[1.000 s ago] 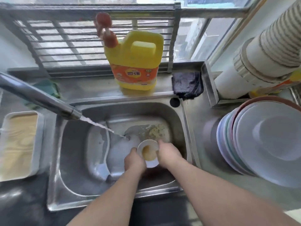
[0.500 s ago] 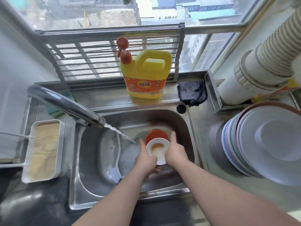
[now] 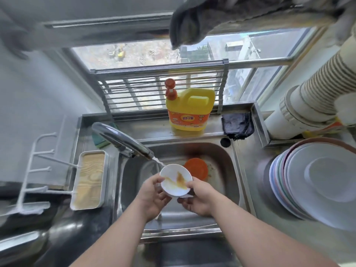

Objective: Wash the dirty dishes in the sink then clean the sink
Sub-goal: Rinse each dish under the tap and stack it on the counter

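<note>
A small white dish (image 3: pixel 176 179) smeared with orange-brown sauce is held tilted above the steel sink (image 3: pixel 230 166). My left hand (image 3: pixel 152 195) grips its left rim and my right hand (image 3: pixel 198 197) grips its right rim from below. Water runs from the chrome faucet (image 3: pixel 123 141) onto the dish's upper left edge. An orange bowl (image 3: pixel 196 168) lies in the sink just behind the dish. The sink floor under my hands is hidden.
A yellow detergent jug (image 3: pixel 189 110) and a dark cloth (image 3: pixel 237 125) sit on the ledge behind the sink. A stack of pale plates (image 3: pixel 316 182) leans at the right. A white tray (image 3: pixel 89 180) lies left of the sink, a green sponge (image 3: pixel 99 139) behind the faucet.
Both hands have lifted the white dish up from the sink floor to the water stream and tilted it. The camera has tipped upward, showing more window.
</note>
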